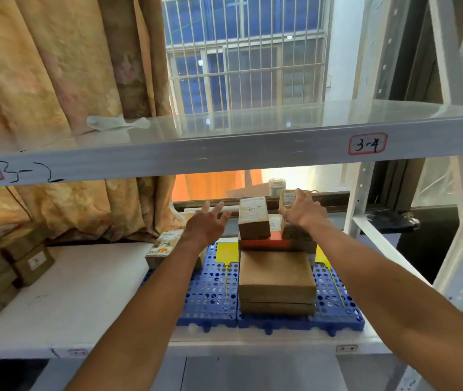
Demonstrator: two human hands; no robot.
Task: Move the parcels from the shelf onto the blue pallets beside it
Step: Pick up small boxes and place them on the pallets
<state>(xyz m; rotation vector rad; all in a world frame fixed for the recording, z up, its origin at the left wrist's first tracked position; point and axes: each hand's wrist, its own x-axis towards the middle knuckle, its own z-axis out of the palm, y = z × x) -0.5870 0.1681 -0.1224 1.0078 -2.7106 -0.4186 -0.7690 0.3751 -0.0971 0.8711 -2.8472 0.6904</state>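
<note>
Right hand (pixel 303 212) grips a small brown cardboard parcel with a white label (pixel 287 199) at the top right of a stack on the blue perforated plastic pallets (pixel 213 301).
Its fingers curl over the parcel's top; whether the parcel rests on what lies beneath cannot be told. Just left of it, an upright small brown box with handwriting (pixel 253 220) stands on a flat orange-red parcel (pixel 264 244), which lies on a large flat brown carton (pixel 277 275). The left hand (pixel 205 224) hovers with fingers spread wide, holding nothing, above a label-covered parcel (pixel 165 245) at the pallets' left edge. More brown boxes (pixel 13 263) sit far left on the white shelf board (pixel 78 292), under a grey metal shelf (pixel 224 148) tagged "3-4".
</note>
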